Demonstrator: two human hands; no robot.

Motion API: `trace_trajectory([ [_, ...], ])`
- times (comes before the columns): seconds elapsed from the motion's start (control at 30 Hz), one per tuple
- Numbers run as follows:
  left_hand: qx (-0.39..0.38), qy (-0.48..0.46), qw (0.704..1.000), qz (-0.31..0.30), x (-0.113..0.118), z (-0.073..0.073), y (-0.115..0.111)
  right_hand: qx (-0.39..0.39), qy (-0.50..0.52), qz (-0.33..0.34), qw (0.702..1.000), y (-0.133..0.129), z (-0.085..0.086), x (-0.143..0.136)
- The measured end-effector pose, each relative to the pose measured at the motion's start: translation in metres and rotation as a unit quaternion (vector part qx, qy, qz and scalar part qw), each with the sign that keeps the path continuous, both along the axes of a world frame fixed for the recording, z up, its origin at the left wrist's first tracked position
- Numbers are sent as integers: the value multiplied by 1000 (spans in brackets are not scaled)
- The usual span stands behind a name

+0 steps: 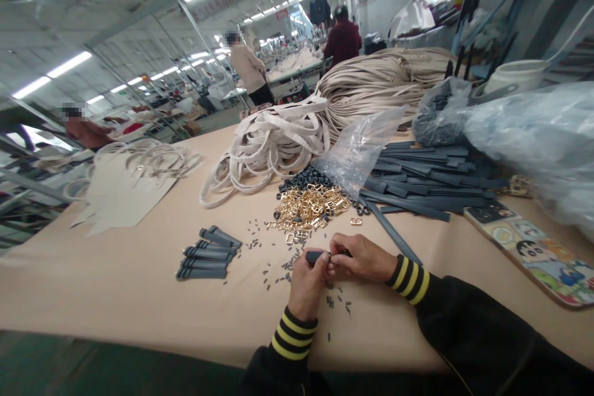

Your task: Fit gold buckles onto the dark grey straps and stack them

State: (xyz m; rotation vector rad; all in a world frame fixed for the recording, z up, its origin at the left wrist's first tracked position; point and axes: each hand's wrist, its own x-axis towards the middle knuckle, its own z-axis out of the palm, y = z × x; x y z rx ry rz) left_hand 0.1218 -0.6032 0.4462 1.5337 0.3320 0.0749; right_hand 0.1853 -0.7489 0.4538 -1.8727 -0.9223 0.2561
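Observation:
Near the table's front edge, my left hand (307,281) is closed around a dark strap (314,256), whose end sticks out to the left. Touching it from the right, my right hand (364,258) pinches the strap's other part; small details between the fingertips are hidden. Just beyond both hands lies a heap of gold buckles (309,205), with black rings (310,178) behind it. Small dark bits (285,267) are scattered left of my hands. Further left, finished-looking dark straps with loops (206,255) lie in a stack.
Long dark strips (417,179) and a clear plastic bag (359,145) lie right of the buckles. A patterned phone (533,257) is at the right. Pale straps (278,142) and beige pieces (127,192) lie farther back on the table (139,297). Several people are in the background.

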Motion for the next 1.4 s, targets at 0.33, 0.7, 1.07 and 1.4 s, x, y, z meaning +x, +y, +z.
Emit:
trace_trajectory([
  [0.33,-168,34,985,-5,-3,7,-5,23,97,10,995,2,-3,0],
  [0.7,-232,50,971,-28,-7,8,-3,68,325,118,936,-6,1,7],
  [1.07,-257,43,964,-48,-8,8,0,61,260,94,959,-1,-5,4],
  [1.4,0,-11,999,-39,-8,2,-4,-5,137,15,990,0,-7,2],
])
